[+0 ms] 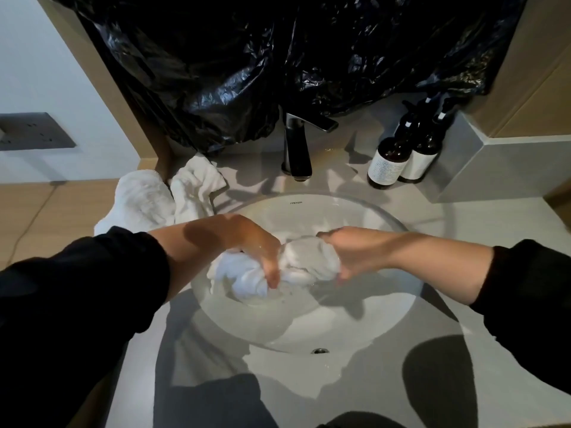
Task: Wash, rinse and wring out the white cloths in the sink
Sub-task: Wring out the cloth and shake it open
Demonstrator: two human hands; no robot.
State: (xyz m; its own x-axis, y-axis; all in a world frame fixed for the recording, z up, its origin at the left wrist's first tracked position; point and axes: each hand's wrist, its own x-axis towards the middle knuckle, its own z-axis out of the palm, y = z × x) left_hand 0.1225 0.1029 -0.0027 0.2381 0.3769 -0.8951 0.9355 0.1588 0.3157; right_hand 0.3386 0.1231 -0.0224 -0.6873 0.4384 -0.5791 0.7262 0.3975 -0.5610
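One cloth [304, 262] in left hand [258, 247], right hand [347, 251]; two cloths [197, 186] aside.

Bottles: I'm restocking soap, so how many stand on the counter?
2. Both stand right of the tap: the front bottle nearer the sink, the rear bottle close behind it on its right. The black bag above might hide more.
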